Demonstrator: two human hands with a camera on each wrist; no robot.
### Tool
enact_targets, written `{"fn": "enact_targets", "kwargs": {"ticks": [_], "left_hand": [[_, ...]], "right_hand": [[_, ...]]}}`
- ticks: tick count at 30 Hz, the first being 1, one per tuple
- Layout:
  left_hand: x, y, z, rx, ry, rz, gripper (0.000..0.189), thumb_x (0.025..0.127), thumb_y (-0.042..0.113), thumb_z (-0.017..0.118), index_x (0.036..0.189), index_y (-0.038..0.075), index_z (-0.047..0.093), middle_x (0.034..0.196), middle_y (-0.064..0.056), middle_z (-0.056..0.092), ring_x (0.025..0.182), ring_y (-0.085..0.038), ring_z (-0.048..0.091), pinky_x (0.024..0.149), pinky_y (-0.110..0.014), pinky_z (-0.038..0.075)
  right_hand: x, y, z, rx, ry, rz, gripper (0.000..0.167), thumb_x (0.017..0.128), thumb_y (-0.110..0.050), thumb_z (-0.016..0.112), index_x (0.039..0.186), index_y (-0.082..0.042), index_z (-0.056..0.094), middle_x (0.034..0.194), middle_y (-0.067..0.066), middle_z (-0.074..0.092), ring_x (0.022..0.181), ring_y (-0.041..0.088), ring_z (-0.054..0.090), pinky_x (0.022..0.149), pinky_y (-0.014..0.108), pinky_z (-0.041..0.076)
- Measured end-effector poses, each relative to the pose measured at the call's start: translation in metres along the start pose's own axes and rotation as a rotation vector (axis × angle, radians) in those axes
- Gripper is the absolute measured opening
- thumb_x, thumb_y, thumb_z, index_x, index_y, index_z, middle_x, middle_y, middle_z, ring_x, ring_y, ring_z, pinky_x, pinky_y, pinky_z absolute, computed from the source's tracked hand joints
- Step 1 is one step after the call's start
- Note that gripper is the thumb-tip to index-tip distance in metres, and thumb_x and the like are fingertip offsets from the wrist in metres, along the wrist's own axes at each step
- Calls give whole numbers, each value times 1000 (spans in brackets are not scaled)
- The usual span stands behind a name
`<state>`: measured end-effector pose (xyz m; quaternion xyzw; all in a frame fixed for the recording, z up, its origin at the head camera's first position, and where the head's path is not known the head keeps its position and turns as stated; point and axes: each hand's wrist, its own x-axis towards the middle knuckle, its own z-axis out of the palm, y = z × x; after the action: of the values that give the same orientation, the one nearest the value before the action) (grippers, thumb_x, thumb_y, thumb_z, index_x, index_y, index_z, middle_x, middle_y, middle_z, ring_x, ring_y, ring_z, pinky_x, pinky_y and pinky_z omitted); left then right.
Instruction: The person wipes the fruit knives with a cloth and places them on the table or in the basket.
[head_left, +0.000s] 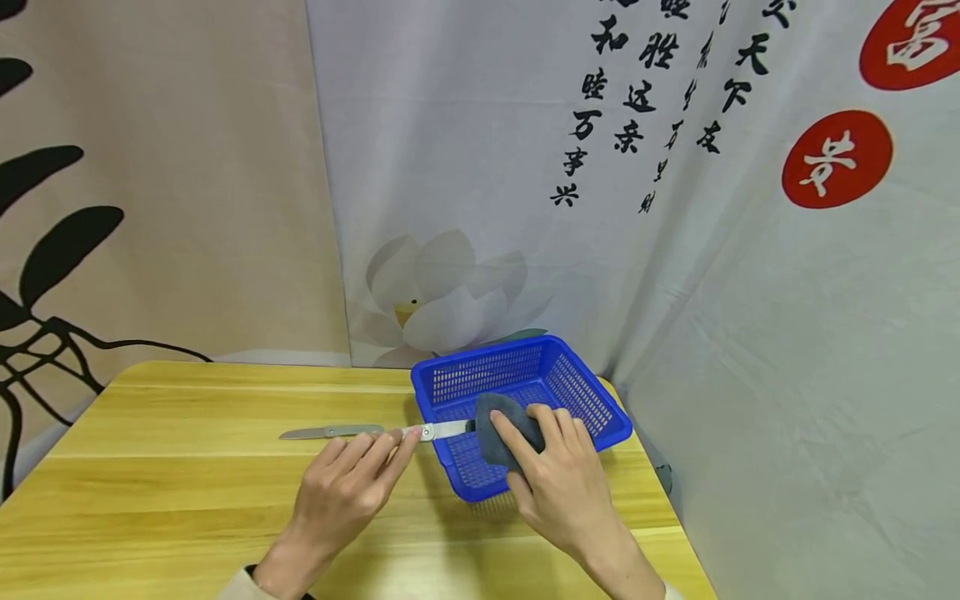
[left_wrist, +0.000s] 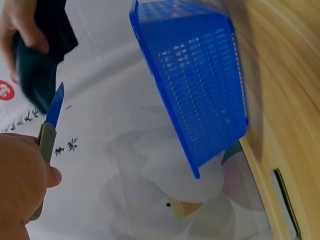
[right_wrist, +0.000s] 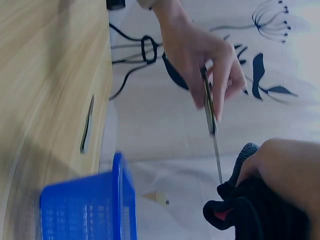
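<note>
My left hand (head_left: pixel 348 483) grips the pale handle of a folding knife (head_left: pixel 450 429), its blade pointing right. In my right hand (head_left: pixel 562 475) is a dark grey-blue cloth (head_left: pixel 495 429), bunched up at the blade's tip end. Seen from the right wrist, the thin blade (right_wrist: pixel 217 157) reaches the cloth (right_wrist: pixel 260 205), which hides its tip. Both hands are raised above the table, near a blue plastic basket (head_left: pixel 480 356). A second open folding knife (head_left: pixel 348 430) lies on the table, left of the basket.
The yellow wood-grain table (head_left: pixel 187 500) ends at a back edge near a hanging fabric backdrop (head_left: pixel 465 167) with printed flowers and characters. Another fabric wall (head_left: pixel 810 350) stands close along the right side. The perforated basket sits at the table's back right.
</note>
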<state>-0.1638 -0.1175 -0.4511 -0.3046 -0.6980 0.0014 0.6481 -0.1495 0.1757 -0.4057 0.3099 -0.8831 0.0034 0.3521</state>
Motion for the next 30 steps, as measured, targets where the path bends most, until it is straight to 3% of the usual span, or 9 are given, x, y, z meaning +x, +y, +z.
{"fn": "enact_targets", "kwargs": {"ticks": [11, 30], "left_hand": [[5, 12, 6, -22, 29, 24, 36, 115, 0, 57, 108, 11, 91, 88, -2, 75, 72, -17, 62, 59, -27, 46], [7, 13, 6, -30, 26, 32, 36, 114, 1, 57, 106, 12, 91, 90, -1, 78, 75, -18, 66, 60, -28, 47]], "right_hand": [[14, -30, 4, -58, -68, -104, 69, 84, -30, 90, 150, -27, 72, 128, 14, 69, 104, 29, 62, 80, 36, 50], [2, -9, 7, -82, -89, -65, 67, 80, -27, 89, 145, -28, 75, 120, 11, 68, 95, 27, 57, 78, 34, 46]]}}
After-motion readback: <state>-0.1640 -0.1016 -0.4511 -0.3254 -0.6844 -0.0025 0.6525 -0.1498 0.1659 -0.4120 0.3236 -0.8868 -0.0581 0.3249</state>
